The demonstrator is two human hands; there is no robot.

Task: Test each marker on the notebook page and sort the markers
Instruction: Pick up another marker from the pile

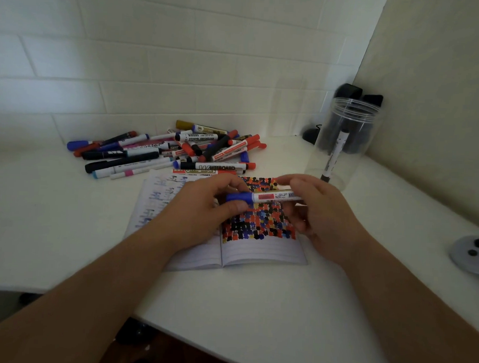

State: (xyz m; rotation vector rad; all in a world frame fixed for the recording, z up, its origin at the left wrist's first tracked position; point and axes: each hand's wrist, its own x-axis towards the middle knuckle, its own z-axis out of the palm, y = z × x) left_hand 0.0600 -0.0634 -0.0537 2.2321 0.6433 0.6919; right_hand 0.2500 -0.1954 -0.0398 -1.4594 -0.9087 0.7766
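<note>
Head view: marker [270,197] held level over the notebook [257,248], long axis left to right, between both hands. Left hand [204,207] pinching the blue cap [239,197], right hand [316,209] gripping the barrel. Likely next an uncapping pull along that axis; pile [168,150] behind, jar [341,142] far right.

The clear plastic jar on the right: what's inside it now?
Inside the clear plastic jar one slim white marker with a black cap leans, cap down. Dark objects show through it from behind; whether any sit inside is unclear.

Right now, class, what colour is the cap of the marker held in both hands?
Blue cap, seen in the head view.
</note>
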